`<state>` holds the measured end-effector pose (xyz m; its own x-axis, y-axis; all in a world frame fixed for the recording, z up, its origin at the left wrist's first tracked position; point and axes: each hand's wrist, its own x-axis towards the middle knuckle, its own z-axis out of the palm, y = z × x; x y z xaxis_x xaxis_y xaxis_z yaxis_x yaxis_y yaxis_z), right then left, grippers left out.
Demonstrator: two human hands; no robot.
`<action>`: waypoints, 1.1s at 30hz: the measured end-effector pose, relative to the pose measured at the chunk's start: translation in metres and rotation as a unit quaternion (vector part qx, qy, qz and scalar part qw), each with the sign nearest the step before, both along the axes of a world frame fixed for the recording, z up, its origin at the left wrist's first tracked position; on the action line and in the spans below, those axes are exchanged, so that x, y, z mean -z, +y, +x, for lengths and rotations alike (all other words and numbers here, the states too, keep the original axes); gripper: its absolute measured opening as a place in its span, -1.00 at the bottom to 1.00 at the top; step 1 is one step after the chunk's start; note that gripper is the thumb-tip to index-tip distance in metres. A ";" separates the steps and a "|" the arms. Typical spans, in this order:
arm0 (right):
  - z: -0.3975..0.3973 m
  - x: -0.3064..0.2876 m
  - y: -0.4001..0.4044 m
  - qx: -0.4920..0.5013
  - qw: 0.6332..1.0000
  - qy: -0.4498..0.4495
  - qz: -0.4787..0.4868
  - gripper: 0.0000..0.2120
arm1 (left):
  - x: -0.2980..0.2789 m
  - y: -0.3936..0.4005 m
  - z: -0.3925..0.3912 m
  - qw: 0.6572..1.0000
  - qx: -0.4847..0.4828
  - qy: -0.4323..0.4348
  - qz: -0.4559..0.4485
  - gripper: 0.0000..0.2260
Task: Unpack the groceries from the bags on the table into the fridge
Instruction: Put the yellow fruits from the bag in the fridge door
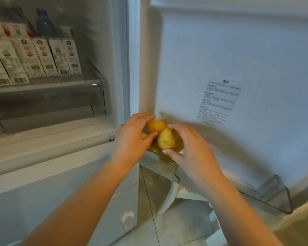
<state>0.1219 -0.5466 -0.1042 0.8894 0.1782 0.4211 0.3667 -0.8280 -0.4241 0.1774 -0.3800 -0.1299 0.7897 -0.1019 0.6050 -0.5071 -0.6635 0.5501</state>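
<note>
A corn cob point(168, 139), yellow and seen end-on, is held in the right hand point(188, 148), the grip closed round it with fingers curled over the top and thumb beneath. It is poised just above the near left end of a clear door bin point(274, 197) on the open fridge door point(238, 59). More yellow cobs point(155, 126) are piled in that same corner of the bin, touching the held one. The left hand point(132, 137) is laid over the pile, fingers bent across the cobs and thumb stretched towards the held cob; whether that grip is truly closed cannot be told. A printed label point(220, 102) is seen on the door's inner wall, above and to the right. Far left, inside the fridge point(121, 68), a row of white cartons point(43, 57) is stood on a shelf, with a capped bottle point(44, 22) behind them. Pale floor tiles point(167, 228) are seen below.
</note>
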 end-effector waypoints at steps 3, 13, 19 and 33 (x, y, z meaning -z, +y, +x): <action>-0.001 0.001 0.001 -0.003 1.000 0.004 0.002 -0.45 | 0.004 0.001 -0.001 1.000 0.008 0.005 -0.010 -0.70; -0.003 0.008 0.002 -0.034 0.998 0.004 -0.046 -0.57 | 0.011 0.006 -0.014 1.000 0.009 0.017 0.009 -0.71; -0.003 0.008 0.000 -0.044 0.998 -0.004 -0.044 -0.53 | 0.007 0.006 -0.026 0.999 0.015 0.043 0.005 -0.68; -0.021 0.002 -0.013 -0.031 0.997 -0.065 0.026 -0.53 | 0.003 0.014 -0.080 1.000 -0.016 0.014 -0.014 -0.69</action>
<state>0.1012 -0.5597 -0.1064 0.8143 0.2056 0.5428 0.4708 -0.7810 -0.4104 0.0975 -0.3663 -0.1324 0.8091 -0.0587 0.5848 -0.4696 -0.6630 0.5831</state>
